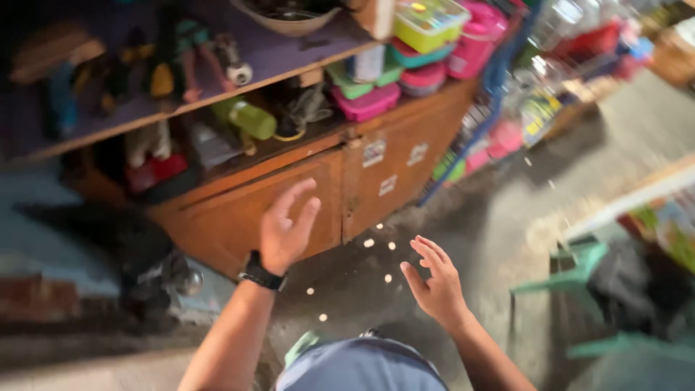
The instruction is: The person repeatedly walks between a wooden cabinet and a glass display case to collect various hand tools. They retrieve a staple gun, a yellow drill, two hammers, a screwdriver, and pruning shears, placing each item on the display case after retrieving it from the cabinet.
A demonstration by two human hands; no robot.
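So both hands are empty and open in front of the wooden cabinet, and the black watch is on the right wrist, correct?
Not quite. The head view shows the black watch on the left wrist. The left hand and right hand are indeed empty and open before the wooden cabinet.

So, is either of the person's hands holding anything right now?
No, the left hand with the black wristwatch and the right hand are both open and empty in front of the brown wooden cabinet.

Shelf clutter (181,65) blurred — bowl (289,18) cut off at top edge.
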